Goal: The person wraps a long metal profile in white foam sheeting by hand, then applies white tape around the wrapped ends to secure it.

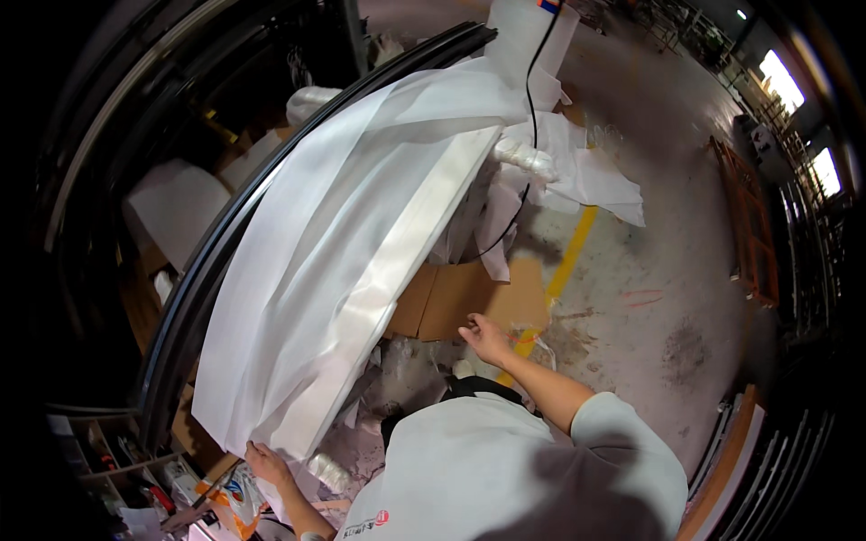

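Note:
A long white foam sheet [298,207] is draped lengthwise over a pale, flat panel or bar [388,261] that slants from lower left to upper right. My left hand [266,462] is closed on the sheet's lower corner, at the near end. Farther right, my right hand [485,340] hangs apart from the sheet, above a flat brown cardboard piece [487,293]. Its fingers are loosely bent and spread, with nothing visible in them. Clear-wrapped rolls stick out beneath the panel, one at the far end [525,159] and one at the near end [331,472].
A dark curved-looking rail [203,248] runs along the sheet's left side. At the far end stands a white roll [532,36], with a black cable [530,99] hanging past it. Loose white wrapping [586,171] lies on the floor. A compartmented tool tray [135,478] sits at lower left.

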